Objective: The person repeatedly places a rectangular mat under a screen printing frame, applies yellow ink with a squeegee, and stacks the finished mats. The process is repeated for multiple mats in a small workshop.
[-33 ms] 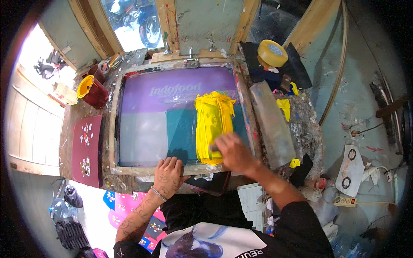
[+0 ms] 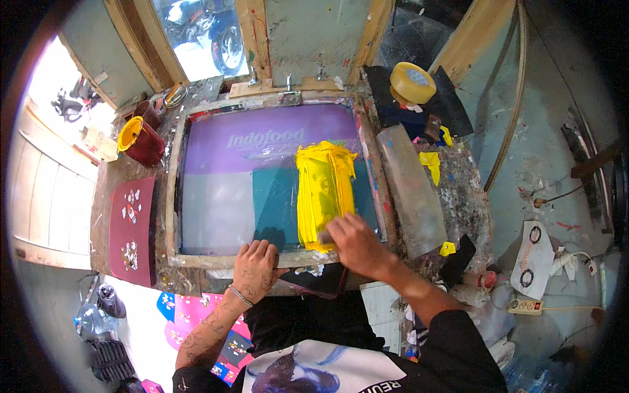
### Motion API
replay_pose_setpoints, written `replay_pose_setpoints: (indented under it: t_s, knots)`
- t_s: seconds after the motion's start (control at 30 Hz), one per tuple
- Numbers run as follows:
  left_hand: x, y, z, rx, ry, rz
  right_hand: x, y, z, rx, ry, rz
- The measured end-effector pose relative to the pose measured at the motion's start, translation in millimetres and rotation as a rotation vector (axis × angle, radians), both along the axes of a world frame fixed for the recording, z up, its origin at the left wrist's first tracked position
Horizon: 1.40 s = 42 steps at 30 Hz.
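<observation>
There's the big rectangular wooden-framed mesh screen (image 2: 216, 209), filling the centre, thick yellow paint (image 2: 318, 177) streaked down its right half. Lower centre, the bare left hand (image 2: 257, 264) clasps the bottom rail (image 2: 209, 261), fingers curled; right of it, the bare right hand (image 2: 356, 243) grips a small greyish tool (image 2: 324, 236), mostly hidden, at the paint's lower end.
</observation>
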<state>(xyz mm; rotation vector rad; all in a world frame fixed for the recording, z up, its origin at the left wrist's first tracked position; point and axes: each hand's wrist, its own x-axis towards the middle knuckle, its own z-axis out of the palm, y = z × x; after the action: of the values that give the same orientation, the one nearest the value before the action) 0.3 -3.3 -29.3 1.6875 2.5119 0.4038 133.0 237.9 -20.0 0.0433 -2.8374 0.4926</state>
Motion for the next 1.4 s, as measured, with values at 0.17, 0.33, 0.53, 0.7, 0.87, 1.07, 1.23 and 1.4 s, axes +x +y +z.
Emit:
replay_pose_setpoints:
  t_s: [0.17,0.33,0.53,0.7,0.87,1.07,1.23,1.4]
  knots:
    - [-11.6,5.9,21.1,0.006,-0.058,-0.035,17.3,-10.8,14.5,0.13,0.037,0.001]
    - [-43.4,17.8,144.3,0.157,-0.08,-0.065,-2.5,11.7,114.4,0.337,0.327,-0.071]
    - [-6.2,14.7,96.8,0.475,0.065,-0.122,-78.2,60.7,247.0,0.307,0.361,-0.209]
    - [39.6,-37.1,-33.5,0.156,-0.1,-0.053,-112.7,82.4,286.7,0.247,0.312,-0.217]
    - [33.2,-125.9,-38.8,0.097,-0.074,0.187,-113.4,89.6,295.2,0.275,0.36,-0.14]
    - [69.7,-125.6,-43.7,0.182,-0.031,0.514,-119.3,86.6,295.4,0.245,0.367,-0.184]
    - [77.9,-151.8,-65.4,0.097,-0.061,0.593,-113.0,94.7,296.7,0.203,0.357,-0.183]
    - [102.7,-184.4,-119.7,0.846,-0.415,1.424,-120.5,112.1,296.4,0.216,0.253,-0.239]
